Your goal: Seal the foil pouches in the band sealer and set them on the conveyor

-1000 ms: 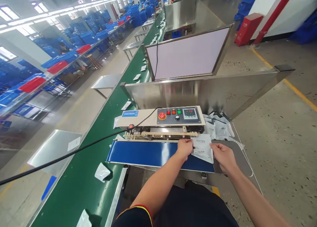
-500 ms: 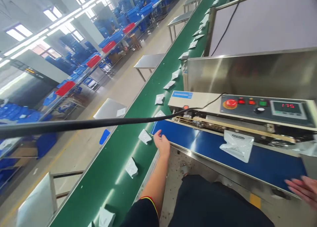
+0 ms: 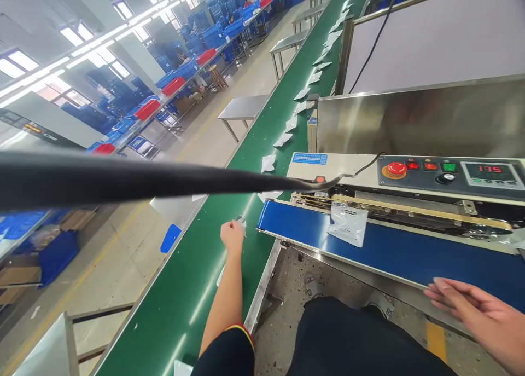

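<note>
My left hand [image 3: 232, 235] is over the green conveyor belt [image 3: 197, 244], its fingers closed on a small white pouch [image 3: 242, 223]. The hand hides part of that pouch. My right hand [image 3: 471, 305] hovers by the front edge of the blue belt [image 3: 394, 250] with fingers stretched out and nothing in them. Another white pouch [image 3: 348, 226] rests on the blue belt, its top edge at the band sealer [image 3: 344, 171]. Behind my left forearm, a further pouch [image 3: 220, 276] is partly covered.
Several white pouches [image 3: 291, 124] lie in a row up the green belt. A thick black cable [image 3: 184, 184] crosses the view. The sealer's panel has a red knob [image 3: 396, 169] and a display [image 3: 490, 169] reading 175. Metal tables [image 3: 241, 108] stand beyond the belt.
My left hand has moved left from the end of the blue belt and closed on a pouch. The pouch at the sealer has shifted left. My right hand has come further into view.
</note>
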Action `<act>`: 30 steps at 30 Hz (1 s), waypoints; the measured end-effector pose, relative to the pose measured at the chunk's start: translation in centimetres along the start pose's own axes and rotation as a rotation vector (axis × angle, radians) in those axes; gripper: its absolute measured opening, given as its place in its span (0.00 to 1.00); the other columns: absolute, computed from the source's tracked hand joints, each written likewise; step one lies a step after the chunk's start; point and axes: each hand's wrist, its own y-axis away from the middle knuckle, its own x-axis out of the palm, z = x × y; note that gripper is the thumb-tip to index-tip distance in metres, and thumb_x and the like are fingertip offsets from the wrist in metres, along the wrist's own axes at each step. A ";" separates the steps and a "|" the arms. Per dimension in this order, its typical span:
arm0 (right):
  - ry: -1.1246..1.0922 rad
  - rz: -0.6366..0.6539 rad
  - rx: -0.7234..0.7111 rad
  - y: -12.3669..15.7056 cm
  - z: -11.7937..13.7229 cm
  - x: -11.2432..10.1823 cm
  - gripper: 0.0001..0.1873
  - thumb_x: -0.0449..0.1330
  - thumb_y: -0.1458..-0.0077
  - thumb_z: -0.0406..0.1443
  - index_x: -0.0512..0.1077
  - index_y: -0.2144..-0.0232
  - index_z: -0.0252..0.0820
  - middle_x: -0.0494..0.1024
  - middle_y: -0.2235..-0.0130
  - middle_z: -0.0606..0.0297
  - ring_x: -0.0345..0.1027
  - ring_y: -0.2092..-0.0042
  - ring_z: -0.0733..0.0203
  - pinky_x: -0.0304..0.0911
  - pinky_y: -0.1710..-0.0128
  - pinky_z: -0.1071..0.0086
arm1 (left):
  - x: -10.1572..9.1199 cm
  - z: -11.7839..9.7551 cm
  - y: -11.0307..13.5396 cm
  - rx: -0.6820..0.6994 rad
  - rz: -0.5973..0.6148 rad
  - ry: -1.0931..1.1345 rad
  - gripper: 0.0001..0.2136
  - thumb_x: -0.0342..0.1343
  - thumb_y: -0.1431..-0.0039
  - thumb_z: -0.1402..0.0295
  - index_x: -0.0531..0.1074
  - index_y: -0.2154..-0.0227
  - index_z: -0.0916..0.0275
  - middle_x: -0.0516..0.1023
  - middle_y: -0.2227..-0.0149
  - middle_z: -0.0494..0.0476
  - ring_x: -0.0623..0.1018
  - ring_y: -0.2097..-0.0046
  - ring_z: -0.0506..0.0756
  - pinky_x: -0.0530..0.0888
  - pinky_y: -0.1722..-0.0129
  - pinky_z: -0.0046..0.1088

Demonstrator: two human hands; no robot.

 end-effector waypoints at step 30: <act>-0.341 -0.217 0.059 -9.6 0.4 -11.8 0.27 0.74 0.56 0.57 0.84 0.68 0.38 0.82 0.71 0.57 0.77 0.69 0.50 0.75 0.73 0.65 | 17.7 -31.9 42.3 0.462 0.971 0.588 0.17 0.63 0.36 0.54 0.85 0.72 0.61 0.82 0.74 0.55 0.79 0.68 0.57 0.75 0.62 0.32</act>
